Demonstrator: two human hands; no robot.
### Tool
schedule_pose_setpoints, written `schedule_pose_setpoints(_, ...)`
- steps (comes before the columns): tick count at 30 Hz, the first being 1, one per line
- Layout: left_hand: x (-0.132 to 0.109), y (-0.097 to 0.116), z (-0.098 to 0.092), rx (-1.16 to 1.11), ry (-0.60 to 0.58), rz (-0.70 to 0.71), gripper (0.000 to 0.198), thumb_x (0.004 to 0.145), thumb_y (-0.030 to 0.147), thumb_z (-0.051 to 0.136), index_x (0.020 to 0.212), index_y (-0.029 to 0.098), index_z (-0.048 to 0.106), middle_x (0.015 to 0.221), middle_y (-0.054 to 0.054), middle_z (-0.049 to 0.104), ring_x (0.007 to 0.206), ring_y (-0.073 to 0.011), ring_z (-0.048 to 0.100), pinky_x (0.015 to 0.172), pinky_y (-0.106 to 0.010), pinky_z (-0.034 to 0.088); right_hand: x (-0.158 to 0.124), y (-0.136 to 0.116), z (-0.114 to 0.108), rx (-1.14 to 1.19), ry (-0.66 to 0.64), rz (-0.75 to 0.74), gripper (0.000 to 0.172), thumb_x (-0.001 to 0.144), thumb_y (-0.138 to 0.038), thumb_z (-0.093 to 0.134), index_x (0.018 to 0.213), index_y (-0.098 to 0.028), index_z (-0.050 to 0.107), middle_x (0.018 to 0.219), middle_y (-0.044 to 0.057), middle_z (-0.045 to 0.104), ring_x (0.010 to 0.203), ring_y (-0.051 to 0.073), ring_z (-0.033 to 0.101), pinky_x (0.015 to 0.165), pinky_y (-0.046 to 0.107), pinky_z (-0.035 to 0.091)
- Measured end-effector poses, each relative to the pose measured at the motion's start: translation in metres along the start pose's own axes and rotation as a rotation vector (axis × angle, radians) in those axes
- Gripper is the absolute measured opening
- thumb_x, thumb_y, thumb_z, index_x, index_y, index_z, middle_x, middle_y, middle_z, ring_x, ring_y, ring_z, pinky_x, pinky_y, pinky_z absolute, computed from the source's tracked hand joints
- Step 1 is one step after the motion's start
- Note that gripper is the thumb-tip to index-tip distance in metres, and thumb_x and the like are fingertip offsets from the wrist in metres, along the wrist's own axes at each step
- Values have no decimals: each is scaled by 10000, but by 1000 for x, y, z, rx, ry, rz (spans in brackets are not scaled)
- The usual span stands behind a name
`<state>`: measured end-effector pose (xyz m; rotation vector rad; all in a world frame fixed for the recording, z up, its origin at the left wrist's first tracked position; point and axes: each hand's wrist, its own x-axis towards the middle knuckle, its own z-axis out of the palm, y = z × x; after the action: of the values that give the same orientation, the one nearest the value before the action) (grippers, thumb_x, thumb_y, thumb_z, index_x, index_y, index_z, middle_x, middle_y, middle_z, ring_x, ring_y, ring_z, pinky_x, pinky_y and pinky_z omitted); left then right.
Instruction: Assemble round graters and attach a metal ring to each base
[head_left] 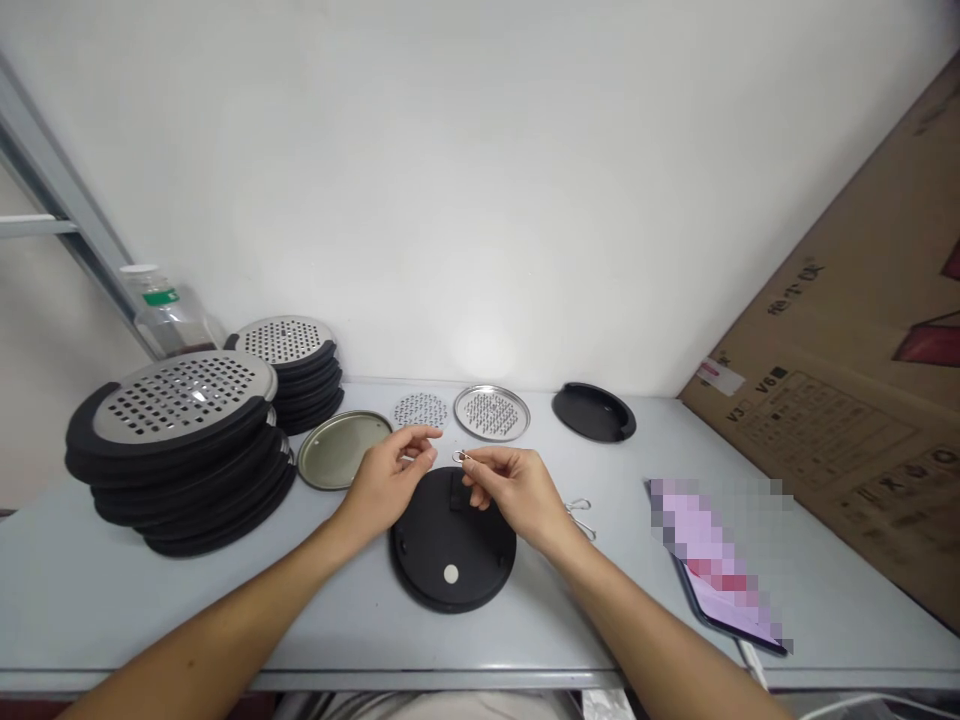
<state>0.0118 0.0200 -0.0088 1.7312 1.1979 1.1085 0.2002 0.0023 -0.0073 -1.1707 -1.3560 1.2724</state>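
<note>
My right hand (pixel 510 480) pinches a small metal wire loop (pixel 459 457) between thumb and fingers, above the far edge of a black round disc (pixel 457 545). A white round spot shows on the disc, which lies on the table in front of me. Left of the loop, my left hand (pixel 394 470) holds nothing that I can see; its index finger and thumb are apart, with the other fingers partly hidden. More bent wire pieces (pixel 581 520) lie just right of my right wrist, partly covered by it.
On the grey table (pixel 337 610), stacks of black-rimmed perforated discs (pixel 187 400) stand left. A metal lid (pixel 341 450), a perforated sheet (pixel 420 410), a grater plate (pixel 491 413) and a black ring-edged dish (pixel 594 411) lie behind. A phone (pixel 712 570) and cardboard box (pixel 847 380) are right.
</note>
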Motion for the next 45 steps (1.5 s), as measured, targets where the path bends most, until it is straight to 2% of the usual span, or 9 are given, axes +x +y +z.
schedule_pose_setpoints(4,-3,8,1,-90,-57,-58,249,866,384,597,958,167,677,788,-20,676,691,-138,641,667,-247,533,1,2,1,32,-18,-23,292,784,-383,677,918,-127,714,661,18,655,509,112,588,515,246,495)
schedule_pose_setpoints(10,-5,9,5,-120,-83,22,151,826,286,658,903,165,704,820,-35,733,774,-170,688,727,-267,559,-2,5,6,13,-116,-30,276,790,-400,669,874,-137,684,660,15,653,542,132,626,546,261,518)
schedule_pose_setpoints(15,-10,8,4,146,-22,271,104,857,228,626,905,203,714,880,-28,726,822,-165,668,770,-284,529,-5,2,3,-242,-6,-210,377,712,-292,745,1053,-192,617,1084,84,663,890,189,653,656,273,538)
schedule_pose_setpoints(18,-12,9,5,226,-42,441,139,867,166,604,937,220,712,928,-27,718,894,-162,649,828,-289,503,-8,-1,2,-241,-114,-337,500,756,-203,687,1238,-230,557,1179,73,640,1065,195,605,838,310,523)
schedule_pose_setpoints(22,-12,9,5,227,4,411,119,874,177,605,929,219,702,888,-16,709,810,-145,636,763,-269,500,-6,-3,0,-153,-239,-260,320,844,-222,598,1159,-196,644,935,40,709,857,168,663,813,318,520)
schedule_pose_setpoints(26,-9,7,4,257,64,334,97,863,207,629,919,223,706,882,-4,717,764,-137,627,723,-257,493,2,-4,-11,-126,-189,-134,223,836,-301,621,972,-160,728,825,47,723,709,157,663,714,304,529)
schedule_pose_setpoints(31,-4,0,11,292,36,328,118,857,192,623,913,237,717,862,3,724,747,-138,632,711,-255,496,11,2,-21,-251,-114,-54,189,791,-191,599,921,-143,728,647,25,675,593,153,644,614,283,519)
schedule_pose_setpoints(37,11,-16,17,307,-4,318,142,846,181,603,903,224,725,870,-10,739,767,-151,654,747,-277,514,21,17,-18,-538,30,-307,189,773,-144,585,859,-182,748,806,51,718,667,152,620,646,276,487)
schedule_pose_setpoints(45,11,-25,15,321,-29,306,143,830,181,616,896,217,738,855,-12,750,724,-145,654,694,-257,508,24,23,-21,-616,-5,-349,165,758,-118,585,807,-173,732,763,40,707,687,154,623,652,266,472)
